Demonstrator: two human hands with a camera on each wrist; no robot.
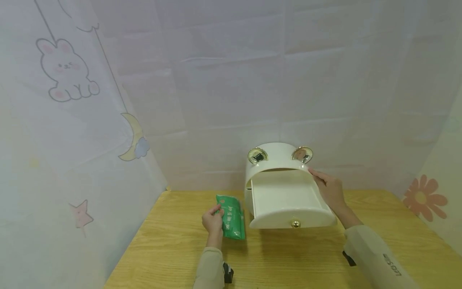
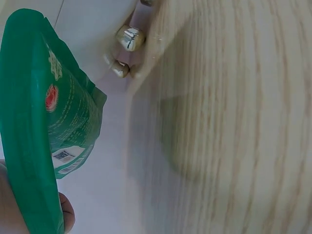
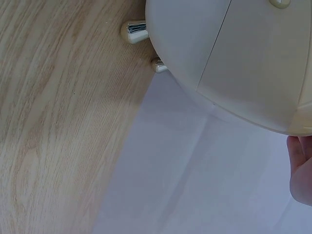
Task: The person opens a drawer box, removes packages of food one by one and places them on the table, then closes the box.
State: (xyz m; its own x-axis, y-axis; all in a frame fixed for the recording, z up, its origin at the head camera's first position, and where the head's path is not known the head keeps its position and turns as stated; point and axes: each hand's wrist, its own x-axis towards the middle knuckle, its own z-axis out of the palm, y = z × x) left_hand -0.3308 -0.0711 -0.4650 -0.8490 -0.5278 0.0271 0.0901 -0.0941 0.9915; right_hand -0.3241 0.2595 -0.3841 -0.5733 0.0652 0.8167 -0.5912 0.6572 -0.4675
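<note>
Head view: the left hand (image 1: 213, 220) pinches the green packet (image 1: 231, 217) by its nine-o'clock edge, long axis near twelve-to-six; the white cabinet's (image 1: 276, 152) pulled-out drawer (image 1: 286, 192) sits at the packet's two o'clock. Left wrist: the packet stands at that hand's twelve. Right wrist: the right hand (image 3: 301, 173), fingers fairly straight, touches the cabinet, four o'clock in frame.

It looks nursery-like, with cartoon-printed wall sheets (image 1: 223, 100).

Left hand (image 2: 10, 210) holds a green packet (image 2: 68, 114)
Shiny gold knobs (image 2: 130, 38) show near the top; wood-grained tabletop (image 2: 234, 122) fills the right.
</note>
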